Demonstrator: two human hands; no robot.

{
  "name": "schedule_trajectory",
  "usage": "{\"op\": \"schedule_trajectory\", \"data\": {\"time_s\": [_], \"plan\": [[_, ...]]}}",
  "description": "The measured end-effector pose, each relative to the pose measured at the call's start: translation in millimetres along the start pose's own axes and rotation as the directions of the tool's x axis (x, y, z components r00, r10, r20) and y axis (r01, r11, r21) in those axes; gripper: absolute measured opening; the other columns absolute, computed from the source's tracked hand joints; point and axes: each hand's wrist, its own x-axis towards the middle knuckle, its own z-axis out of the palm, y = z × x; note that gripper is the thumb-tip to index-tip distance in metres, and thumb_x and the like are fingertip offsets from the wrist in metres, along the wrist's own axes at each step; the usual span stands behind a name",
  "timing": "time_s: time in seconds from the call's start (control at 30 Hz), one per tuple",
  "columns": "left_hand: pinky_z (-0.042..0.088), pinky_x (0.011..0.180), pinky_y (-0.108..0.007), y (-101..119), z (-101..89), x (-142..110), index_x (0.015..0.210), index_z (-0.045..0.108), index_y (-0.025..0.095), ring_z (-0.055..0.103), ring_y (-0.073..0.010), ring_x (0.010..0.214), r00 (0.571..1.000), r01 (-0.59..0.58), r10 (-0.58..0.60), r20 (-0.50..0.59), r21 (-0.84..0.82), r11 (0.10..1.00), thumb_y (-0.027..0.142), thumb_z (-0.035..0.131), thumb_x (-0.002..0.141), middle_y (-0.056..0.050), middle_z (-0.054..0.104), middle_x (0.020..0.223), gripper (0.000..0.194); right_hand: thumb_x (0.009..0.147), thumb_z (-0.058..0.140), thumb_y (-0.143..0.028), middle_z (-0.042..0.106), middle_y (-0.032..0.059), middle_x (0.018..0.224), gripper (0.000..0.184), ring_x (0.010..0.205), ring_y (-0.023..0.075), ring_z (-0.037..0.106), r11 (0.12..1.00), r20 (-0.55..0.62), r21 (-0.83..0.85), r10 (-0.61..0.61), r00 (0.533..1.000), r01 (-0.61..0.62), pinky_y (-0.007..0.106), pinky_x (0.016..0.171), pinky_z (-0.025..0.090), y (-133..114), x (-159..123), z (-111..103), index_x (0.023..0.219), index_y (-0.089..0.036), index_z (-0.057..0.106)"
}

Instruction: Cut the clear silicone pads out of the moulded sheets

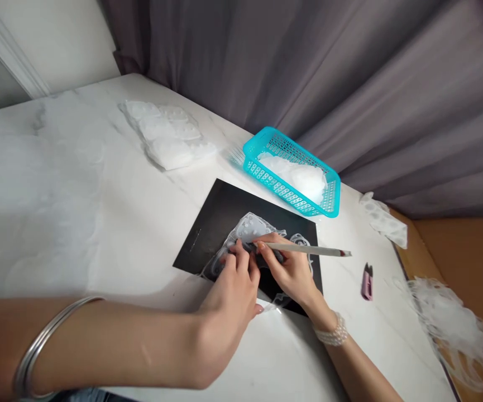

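Observation:
My right hand (289,271) grips a slim, pale pencil-like tool (316,249) whose dark reddish end points to the right. Its other end is hidden at my fingers, over a piece of white sheer lace (253,226). Fingertips of my left hand (236,279) press down on the lace, with the fingers bent and slightly apart. Under the lace lies a black board (211,209) on the marble-patterned table (140,223). Curled white lace strips (301,240) hang off the piece by my right hand. Part of the lace is hidden under both hands.
Behind the board stands a turquoise basket (283,192) with white lace pieces inside. More lace (170,134) is stacked at the back left. Pink thread snips (367,282) lie to the right, near a lace scrap (383,219). White trimmings (450,318) pile at the right edge.

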Motion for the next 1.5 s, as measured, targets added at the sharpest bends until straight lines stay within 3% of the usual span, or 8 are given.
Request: {"op": "schedule_trajectory", "data": {"time_s": [0.23, 0.43, 0.6, 0.83, 1.0, 1.27, 1.4, 1.5], "plan": [[0.047, 0.093, -0.050, 3, 4.1, -1, 0.139, 0.054, 0.026, 0.044, -0.0407, 0.133, 1.000, 0.012, -0.013, -0.028, -0.041, 0.999, 0.045, 0.062, 0.088, -0.013, 0.053, 0.143, 0.055, 0.094, 0.053, -0.015, 0.068, 0.0053, 0.088, 0.015, 0.083, 0.0185, 0.064, 0.997, 0.023, 0.016, -0.073, 0.997, 0.073, 0.034, 0.076, 0.051, -3, 0, 2, 0.094, -0.019, 0.067], [0.044, 0.096, -0.055, 2, 1.6, -5, 0.129, 0.062, 0.040, 0.041, -0.0411, 0.135, 1.000, -0.015, 0.016, 0.004, -0.132, 0.991, 0.028, 0.072, 0.080, -0.005, 0.053, 0.144, 0.051, 0.094, 0.052, -0.013, 0.069, 0.0066, 0.086, 0.016, 0.080, 0.0186, 0.063, 0.993, 0.031, -0.032, -0.110, 0.993, 0.111, 0.034, 0.073, 0.051, -3, 2, 4, 0.097, -0.018, 0.067], [0.043, 0.096, -0.060, 1, 3.6, -6, 0.126, 0.065, 0.036, 0.036, -0.0456, 0.137, 0.998, -0.059, 0.063, 0.020, -0.167, 0.984, 0.025, 0.073, 0.078, -0.009, 0.054, 0.143, 0.050, 0.094, 0.051, -0.014, 0.069, 0.0057, 0.088, 0.016, 0.079, 0.0185, 0.062, 0.986, 0.042, -0.102, -0.127, 0.991, 0.130, 0.035, 0.073, 0.051, -6, 3, 5, 0.097, -0.020, 0.065], [0.040, 0.100, -0.061, 6, 12.5, -8, 0.126, 0.066, 0.035, 0.027, -0.0450, 0.142, 0.994, 0.016, -0.046, -0.097, -0.298, 0.954, 0.024, 0.071, 0.079, -0.009, 0.054, 0.142, 0.049, 0.093, 0.052, -0.010, 0.068, 0.0082, 0.092, 0.015, 0.089, 0.0210, 0.063, 0.976, 0.054, -0.111, -0.185, 0.981, 0.190, 0.038, 0.078, 0.054, -4, -7, -4, 0.096, -0.021, 0.063], [0.040, 0.098, -0.059, 5, 12.8, -5, 0.129, 0.063, 0.034, 0.030, -0.0449, 0.140, 1.000, 0.003, -0.006, -0.022, -0.167, 0.986, 0.035, 0.070, 0.082, -0.009, 0.052, 0.145, 0.048, 0.092, 0.052, -0.007, 0.069, 0.0080, 0.095, 0.020, 0.093, 0.0211, 0.063, 0.965, 0.040, -0.108, -0.236, 0.971, 0.239, 0.040, 0.083, 0.055, 1, -10, -1, 0.103, -0.021, 0.063], [0.044, 0.091, -0.047, 5, 10.6, 0, 0.138, 0.054, 0.012, 0.044, -0.0397, 0.127, 0.995, 0.092, -0.091, -0.039, 0.026, 0.995, 0.058, 0.054, 0.088, -0.021, 0.056, 0.137, 0.069, 0.095, 0.050, -0.010, 0.068, 0.0089, 0.101, 0.024, 0.090, 0.0199, 0.065, 0.954, 0.045, -0.172, -0.242, 0.969, 0.246, 0.037, 0.080, 0.056, -2, -13, 4, 0.112, -0.021, 0.063], [0.045, 0.089, -0.048, 3, 8.5, -1, 0.135, 0.057, 0.011, 0.043, -0.0411, 0.128, 0.996, 0.086, -0.086, -0.024, 0.009, 0.996, 0.057, 0.054, 0.088, -0.022, 0.055, 0.138, 0.066, 0.096, 0.050, -0.014, 0.064, 0.0124, 0.120, 0.030, 0.108, 0.0239, 0.063, 0.918, 0.117, -0.256, -0.282, 0.952, 0.303, 0.043, 0.091, 0.055, 11, -16, 5, 0.122, -0.022, 0.060], [0.044, 0.090, -0.052, 3, 13.0, 0, 0.132, 0.061, 0.017, 0.042, -0.0424, 0.129, 0.993, 0.105, -0.111, -0.049, -0.110, 0.988, 0.051, 0.063, 0.085, -0.019, 0.057, 0.137, 0.058, 0.097, 0.047, -0.018, 0.057, 0.0142, 0.137, 0.035, 0.129, 0.0287, 0.052, 0.882, 0.185, -0.295, -0.324, 0.928, 0.367, 0.052, 0.102, 0.048, 20, -14, 5, 0.131, -0.023, 0.056]]}}
